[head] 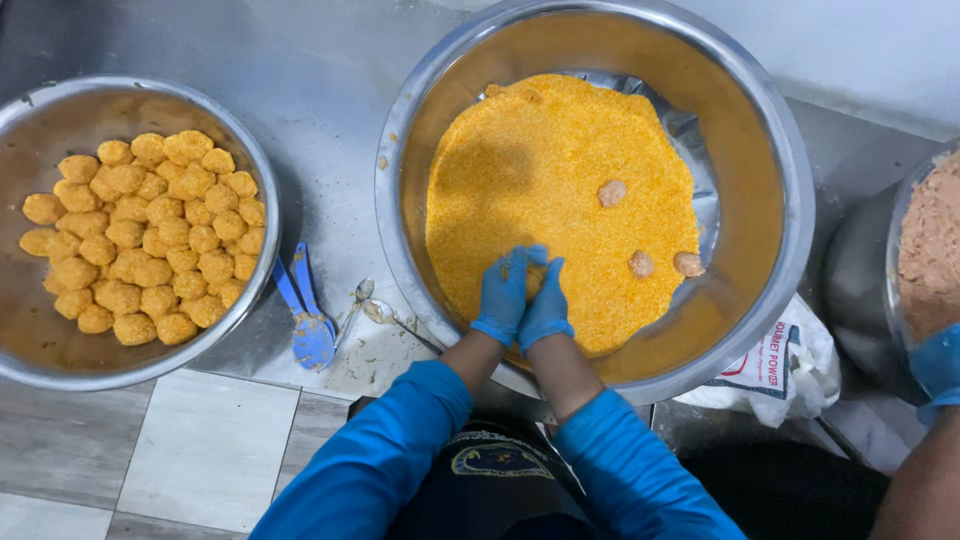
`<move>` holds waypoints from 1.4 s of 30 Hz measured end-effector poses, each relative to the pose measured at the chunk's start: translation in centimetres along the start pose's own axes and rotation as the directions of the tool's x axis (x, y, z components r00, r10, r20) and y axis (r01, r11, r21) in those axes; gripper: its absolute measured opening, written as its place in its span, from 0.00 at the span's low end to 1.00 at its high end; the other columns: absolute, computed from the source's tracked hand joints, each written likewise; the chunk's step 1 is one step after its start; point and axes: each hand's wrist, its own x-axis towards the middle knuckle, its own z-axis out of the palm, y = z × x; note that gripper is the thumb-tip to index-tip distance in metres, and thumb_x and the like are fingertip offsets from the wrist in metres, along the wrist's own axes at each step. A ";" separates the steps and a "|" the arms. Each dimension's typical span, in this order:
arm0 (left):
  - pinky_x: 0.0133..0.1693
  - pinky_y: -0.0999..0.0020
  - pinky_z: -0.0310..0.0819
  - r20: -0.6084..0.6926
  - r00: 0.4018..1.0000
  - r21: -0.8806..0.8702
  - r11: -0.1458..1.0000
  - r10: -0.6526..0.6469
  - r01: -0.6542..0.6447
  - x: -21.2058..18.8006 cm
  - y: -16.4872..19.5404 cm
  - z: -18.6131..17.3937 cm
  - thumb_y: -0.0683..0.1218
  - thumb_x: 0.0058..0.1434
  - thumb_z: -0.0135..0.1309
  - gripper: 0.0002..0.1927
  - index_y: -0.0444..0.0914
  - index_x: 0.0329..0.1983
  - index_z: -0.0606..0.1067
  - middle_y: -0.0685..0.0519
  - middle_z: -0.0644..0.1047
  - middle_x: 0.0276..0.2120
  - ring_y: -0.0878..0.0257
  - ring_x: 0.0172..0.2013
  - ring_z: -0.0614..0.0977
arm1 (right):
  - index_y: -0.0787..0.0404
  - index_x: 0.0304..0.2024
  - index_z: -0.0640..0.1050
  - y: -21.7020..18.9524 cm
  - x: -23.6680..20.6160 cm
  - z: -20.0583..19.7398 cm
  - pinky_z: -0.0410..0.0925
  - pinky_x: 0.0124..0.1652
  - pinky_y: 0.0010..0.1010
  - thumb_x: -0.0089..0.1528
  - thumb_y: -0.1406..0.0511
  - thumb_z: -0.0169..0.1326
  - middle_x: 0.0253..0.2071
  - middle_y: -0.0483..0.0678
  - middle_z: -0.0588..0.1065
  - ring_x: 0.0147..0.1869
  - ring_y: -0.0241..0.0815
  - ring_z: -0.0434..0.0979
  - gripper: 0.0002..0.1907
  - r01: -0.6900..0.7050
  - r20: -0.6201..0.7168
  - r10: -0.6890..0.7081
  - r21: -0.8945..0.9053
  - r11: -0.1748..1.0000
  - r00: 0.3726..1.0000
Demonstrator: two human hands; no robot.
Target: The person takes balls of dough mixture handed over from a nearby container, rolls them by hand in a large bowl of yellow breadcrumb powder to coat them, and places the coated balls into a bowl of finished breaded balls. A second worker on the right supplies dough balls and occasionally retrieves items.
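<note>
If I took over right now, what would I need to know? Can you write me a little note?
Left hand and right hand, both in blue gloves, are cupped together around a ball in the orange crumbs of the big steel bowl.
Three uncoated balls lie on the crumbs.
Done: a pile of coated balls fills the left bowl.
Left: coat the ball in hand and those three. Pinkish mixture waits at the right, by another person's gloved hand.

White printed bag beneath the large steel bowl
</note>
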 end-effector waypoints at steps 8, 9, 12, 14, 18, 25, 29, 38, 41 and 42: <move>0.43 0.62 0.76 0.136 0.759 -0.588 0.565 -0.636 0.579 0.9 0.4 -0.6 0.67 0.72 0.38 0.29 0.39 0.47 0.76 0.50 0.80 0.39 0.59 0.41 0.81 | 0.60 0.46 0.78 -1.0 -1.9 0.8 0.69 0.56 0.36 0.76 0.49 0.43 0.47 0.49 0.78 0.52 0.45 0.77 0.24 0.882 0.631 -0.634 -0.430 0.195 0.448; 0.40 0.62 0.74 0.118 0.760 -0.539 0.601 -0.640 0.590 0.9 0.2 -0.8 0.67 0.73 0.39 0.30 0.38 0.46 0.75 0.50 0.80 0.37 0.58 0.39 0.80 | 0.60 0.48 0.77 -1.0 -2.1 0.9 0.68 0.57 0.36 0.75 0.48 0.42 0.48 0.48 0.77 0.54 0.45 0.76 0.23 0.906 0.624 -0.674 -0.386 0.175 0.396; 0.45 0.62 0.76 0.028 0.936 -0.261 0.901 -0.351 0.346 0.4 -0.2 -0.6 0.67 0.78 0.40 0.35 0.30 0.41 0.78 0.47 0.82 0.36 0.59 0.39 0.82 | 0.55 0.45 0.78 -0.9 -2.3 1.1 0.65 0.47 0.37 0.73 0.47 0.41 0.42 0.44 0.75 0.45 0.44 0.76 0.23 0.460 0.082 -0.453 -0.197 0.866 0.888; 0.50 0.63 0.78 0.018 0.985 -0.158 0.973 -0.169 0.170 0.1 -0.2 -0.2 0.67 0.77 0.41 0.35 0.30 0.43 0.79 0.47 0.83 0.38 0.60 0.41 0.82 | 0.57 0.41 0.78 -0.6 -2.4 1.2 0.69 0.50 0.39 0.69 0.43 0.37 0.42 0.48 0.78 0.46 0.46 0.78 0.29 0.195 0.092 -0.187 -0.085 0.977 0.978; 0.51 0.64 0.76 -0.006 0.942 -0.296 0.900 -0.337 0.320 0.3 0.1 0.1 0.66 0.71 0.41 0.30 0.37 0.52 0.76 0.48 0.82 0.39 0.63 0.43 0.82 | 0.59 0.36 0.75 -0.1 -2.6 0.8 0.73 0.49 0.44 0.72 0.44 0.41 0.39 0.50 0.78 0.45 0.47 0.78 0.28 0.201 0.129 -0.182 -0.147 0.969 0.975; 0.41 0.57 0.77 0.250 0.842 -0.594 0.611 -0.477 0.523 0.7 -0.6 -0.8 0.67 0.79 0.45 0.31 0.33 0.43 0.72 0.44 0.80 0.37 0.53 0.38 0.80 | 0.58 0.46 0.75 0.0 -1.9 0.2 0.71 0.50 0.40 0.72 0.49 0.43 0.45 0.47 0.76 0.47 0.46 0.79 0.21 0.687 0.285 -0.625 -0.311 0.657 0.727; 0.53 0.62 0.77 0.128 0.967 -0.174 0.955 -0.220 0.240 0.0 -0.7 -0.3 0.65 0.74 0.45 0.32 0.30 0.51 0.78 0.46 0.82 0.50 0.57 0.47 0.81 | 0.56 0.43 0.77 0.6 -0.9 -0.5 0.69 0.53 0.38 0.71 0.46 0.38 0.42 0.47 0.79 0.48 0.44 0.77 0.25 0.134 -0.002 -0.134 -0.077 0.988 0.991; 0.50 0.61 0.76 0.448 0.702 -0.661 0.324 -0.553 0.677 1.2 -1.6 -1.0 0.71 0.69 0.39 0.33 0.39 0.53 0.76 0.49 0.80 0.49 0.56 0.48 0.82 | 0.65 0.43 0.77 -1.8 -0.7 -0.7 0.70 0.56 0.37 0.75 0.57 0.45 0.45 0.49 0.78 0.50 0.40 0.77 0.19 0.864 0.566 -0.652 -0.321 0.389 0.504; 0.45 0.61 0.77 0.498 0.701 -0.628 0.344 -0.511 0.698 0.3 -1.1 -0.8 0.68 0.77 0.43 0.27 0.41 0.50 0.75 0.49 0.80 0.50 0.56 0.48 0.81 | 0.66 0.45 0.77 -3.2 -2.4 -0.7 0.68 0.52 0.34 0.74 0.60 0.44 0.45 0.48 0.76 0.49 0.38 0.73 0.17 0.857 0.454 -0.743 -0.404 0.321 0.492; 0.44 0.61 0.78 0.551 0.722 -0.669 0.296 -0.419 0.682 -0.1 -0.6 -0.7 0.67 0.79 0.43 0.27 0.40 0.50 0.75 0.48 0.80 0.51 0.56 0.49 0.81 | 0.67 0.44 0.77 -3.5 -3.1 -0.8 0.66 0.51 0.33 0.75 0.61 0.44 0.45 0.49 0.76 0.49 0.38 0.71 0.17 0.844 0.420 -0.766 -0.455 0.286 0.486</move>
